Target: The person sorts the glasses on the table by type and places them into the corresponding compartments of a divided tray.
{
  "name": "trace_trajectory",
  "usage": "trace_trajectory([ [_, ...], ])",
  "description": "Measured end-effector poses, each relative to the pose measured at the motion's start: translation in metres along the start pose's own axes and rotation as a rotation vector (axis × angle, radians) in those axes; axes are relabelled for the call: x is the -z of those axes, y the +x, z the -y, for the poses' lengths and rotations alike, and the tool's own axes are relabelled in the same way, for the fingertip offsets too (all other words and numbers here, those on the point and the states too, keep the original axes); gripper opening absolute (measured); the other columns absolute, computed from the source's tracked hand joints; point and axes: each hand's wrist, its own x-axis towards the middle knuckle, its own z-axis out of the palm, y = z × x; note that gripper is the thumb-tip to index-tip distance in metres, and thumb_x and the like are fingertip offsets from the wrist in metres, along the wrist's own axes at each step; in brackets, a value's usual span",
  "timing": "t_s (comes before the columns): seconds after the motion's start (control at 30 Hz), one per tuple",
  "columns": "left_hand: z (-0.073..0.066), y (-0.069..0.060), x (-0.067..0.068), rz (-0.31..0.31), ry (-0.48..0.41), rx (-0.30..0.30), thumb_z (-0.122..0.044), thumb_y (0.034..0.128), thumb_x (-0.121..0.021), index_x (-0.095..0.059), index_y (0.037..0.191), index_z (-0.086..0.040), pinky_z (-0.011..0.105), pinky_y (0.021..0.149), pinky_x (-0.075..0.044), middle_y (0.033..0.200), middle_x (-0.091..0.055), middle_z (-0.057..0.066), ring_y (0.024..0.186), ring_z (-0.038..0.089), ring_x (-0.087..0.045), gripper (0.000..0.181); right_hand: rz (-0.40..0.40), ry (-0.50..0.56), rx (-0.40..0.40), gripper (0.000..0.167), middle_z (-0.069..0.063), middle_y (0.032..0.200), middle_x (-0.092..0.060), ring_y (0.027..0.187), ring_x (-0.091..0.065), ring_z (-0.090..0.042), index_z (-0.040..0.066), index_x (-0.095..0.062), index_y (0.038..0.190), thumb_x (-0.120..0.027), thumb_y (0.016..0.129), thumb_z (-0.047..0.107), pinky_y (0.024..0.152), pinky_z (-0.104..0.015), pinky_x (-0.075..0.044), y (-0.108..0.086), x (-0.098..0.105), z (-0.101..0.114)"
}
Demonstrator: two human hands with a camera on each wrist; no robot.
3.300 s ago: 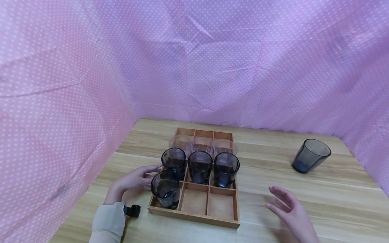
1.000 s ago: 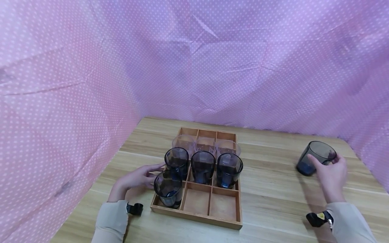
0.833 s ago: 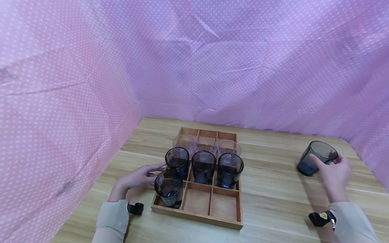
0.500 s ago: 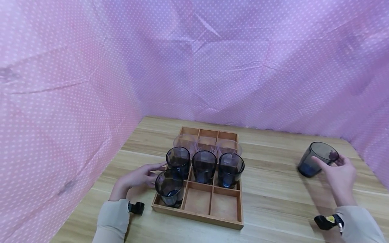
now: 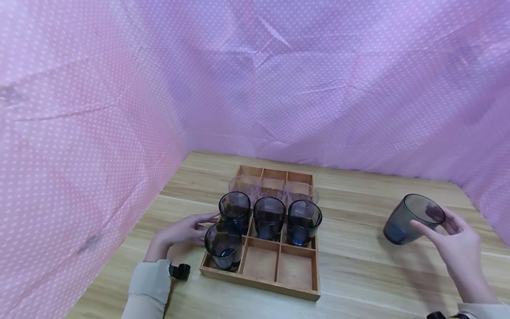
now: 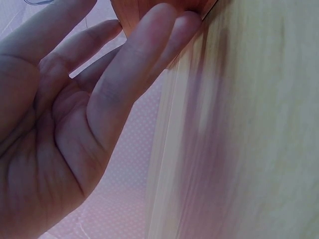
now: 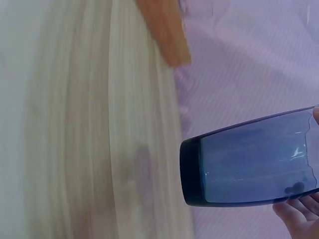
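My right hand (image 5: 458, 241) grips a smoky dark glass tumbler (image 5: 406, 221) near its rim, thumb on the near side. In the right wrist view the tumbler (image 7: 249, 159) hangs just off the table, its base apart from the wood. My left hand (image 5: 183, 230) rests at the left side of a wooden compartment tray (image 5: 259, 282), fingers loosely extended; in the left wrist view fingertips meet the tray's side (image 6: 142, 10). Three dark tumblers fill one row, such as the middle one (image 5: 269, 219). Another dark tumbler (image 5: 224, 246) stands in the front left compartment.
Clear glasses (image 5: 272, 189) stand in the row behind the dark ones. Wooden floors show in the front middle compartment (image 5: 260, 261) and front right compartment (image 5: 295, 268). A pink dotted cloth (image 5: 255, 88) hangs behind and beside the wooden table (image 5: 350, 274).
My right hand has reached the lone dark tumbler, gripped it, lifted it slightly and drawn it nearer. The left hand stays at the tray's side.
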Motion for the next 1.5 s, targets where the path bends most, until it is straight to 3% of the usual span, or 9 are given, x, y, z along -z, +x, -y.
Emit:
trace_trajectory([
  [0.1, -0.001, 0.0, 0.0, -0.006, 0.01, -0.001, -0.01, 0.099, -0.053, -0.021, 0.153, -0.002, 0.028, 0.083, -0.06, 0.148, -0.028, 0.04, 0.111, 0.029, -0.061, 0.063, 0.058, -0.024, 0.022, 0.062, 0.038, 0.104, -0.061, 0.095, -0.052, 0.026, 0.033, -0.055, 0.126, -0.076, 0.08, -0.002, 0.071, 0.005, -0.045, -0.014, -0.001, 0.007],
  [0.23, -0.003, -0.001, 0.001, -0.015, 0.02, 0.0, -0.009, 0.0987, -0.053, -0.022, 0.153, -0.002, 0.028, 0.083, -0.06, 0.147, -0.029, 0.04, 0.111, 0.029, -0.062, 0.063, 0.108, 0.019, 0.061, 0.06, 0.033, 0.105, -0.065, 0.098, -0.055, 0.023, 0.03, -0.059, 0.123, -0.074, 0.079, -0.008, 0.072, 0.003, -0.047, -0.029, -0.011, 0.017],
  [0.33, -0.002, -0.001, 0.001, -0.017, 0.027, 0.001, -0.009, 0.0987, -0.053, -0.022, 0.153, -0.002, 0.027, 0.082, -0.059, 0.147, -0.03, 0.04, 0.111, 0.029, -0.061, 0.063, 0.145, 0.09, 0.097, 0.061, 0.025, 0.105, -0.071, 0.099, -0.059, 0.017, 0.022, -0.062, 0.123, -0.073, 0.076, -0.014, 0.075, 0.0, -0.049, -0.039, -0.021, 0.022],
  [0.43, -0.001, -0.001, 0.0, -0.015, 0.02, 0.002, -0.008, 0.0985, -0.053, -0.022, 0.153, -0.002, 0.028, 0.082, -0.06, 0.147, -0.03, 0.04, 0.112, 0.03, -0.061, 0.063, 0.179, 0.066, 0.124, 0.063, 0.023, 0.109, -0.071, 0.103, -0.059, 0.016, 0.017, -0.059, 0.129, -0.073, 0.076, -0.014, 0.077, -0.001, -0.049, -0.048, -0.027, 0.026],
  [0.63, 0.001, 0.001, -0.001, -0.012, 0.009, 0.01, -0.007, 0.0989, -0.051, -0.022, 0.153, -0.004, 0.03, 0.084, -0.06, 0.148, -0.029, 0.038, 0.119, 0.036, -0.057, 0.062, 0.232, 0.002, 0.126, 0.066, 0.022, 0.115, -0.069, 0.109, -0.056, 0.016, 0.012, -0.054, 0.137, -0.073, 0.078, -0.011, 0.08, -0.001, -0.048, -0.064, -0.037, 0.032],
  [0.87, 0.002, 0.001, -0.001, -0.019, 0.009, 0.009, -0.006, 0.0988, -0.052, -0.023, 0.153, -0.004, 0.029, 0.082, -0.06, 0.148, -0.029, 0.038, 0.117, 0.036, -0.058, 0.062, 0.351, 0.124, 0.123, 0.068, 0.014, 0.124, -0.067, 0.107, -0.063, 0.003, 0.008, -0.051, 0.138, -0.067, 0.078, -0.019, 0.081, -0.013, -0.056, -0.079, -0.055, 0.04],
  [1.1, 0.001, 0.0, -0.002, -0.024, 0.023, 0.005, -0.007, 0.0988, -0.052, -0.024, 0.153, -0.004, 0.028, 0.082, -0.06, 0.148, -0.031, 0.038, 0.116, 0.034, -0.06, 0.061, 0.438, 0.123, 0.167, 0.068, 0.01, 0.129, -0.065, 0.108, -0.065, -0.003, 0.002, -0.047, 0.139, -0.066, 0.077, -0.02, 0.084, -0.016, -0.056, -0.091, -0.082, 0.05],
  [1.27, 0.0, -0.001, -0.002, -0.025, 0.01, 0.014, -0.008, 0.0993, -0.051, -0.023, 0.154, -0.006, 0.03, 0.085, -0.059, 0.149, -0.03, 0.037, 0.117, 0.032, -0.059, 0.061, 0.467, 0.128, 0.196, 0.069, 0.008, 0.129, -0.065, 0.109, -0.064, -0.004, 0.001, -0.049, 0.137, -0.068, 0.075, -0.021, 0.086, -0.017, -0.056, -0.096, -0.098, 0.057],
  [1.5, 0.002, 0.001, -0.004, -0.016, -0.023, 0.006, -0.009, 0.0986, -0.054, -0.024, 0.153, -0.006, 0.031, 0.085, -0.059, 0.148, -0.031, 0.037, 0.115, 0.031, -0.061, 0.062, 0.475, 0.053, 0.228, 0.07, 0.007, 0.128, -0.065, 0.113, -0.061, -0.001, 0.0, -0.049, 0.136, -0.074, 0.072, -0.016, 0.087, -0.014, -0.054, -0.105, -0.118, 0.064],
])
